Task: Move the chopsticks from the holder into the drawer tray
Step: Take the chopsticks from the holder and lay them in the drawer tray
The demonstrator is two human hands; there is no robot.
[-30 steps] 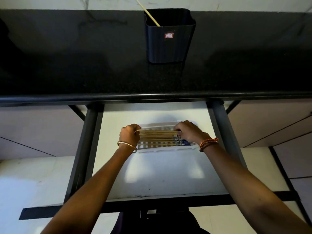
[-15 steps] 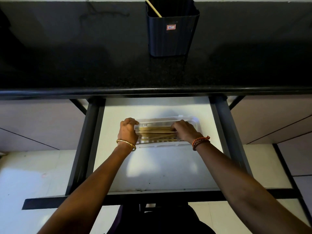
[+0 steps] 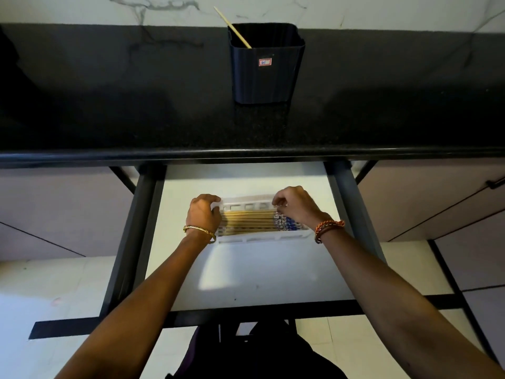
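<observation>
A white slotted tray [image 3: 261, 237] lies in the open drawer [image 3: 246, 274]. Several bamboo chopsticks [image 3: 247, 221] lie side by side in it, their blue-patterned ends to the right. My left hand [image 3: 203, 214] grips the tray's left end, thumb on its far corner. My right hand [image 3: 296, 206] has its fingers curled and pinches at the tray's far rim, just above the patterned ends. On the counter stands the dark ribbed holder [image 3: 263, 77], with one chopstick [image 3: 232, 27] leaning out of it to the left.
The black stone counter [image 3: 136, 105] overhangs the back of the drawer. Dark drawer rails [image 3: 343, 203] run along both sides. Closed cabinet fronts [image 3: 437, 203] flank the drawer. A pale floor lies below.
Both hands have shifted from pressing on the chopstick ends to the tray's far corners; the right hand has lifted off the chopsticks. The camera has tilted, and the holder sits lower in view.
</observation>
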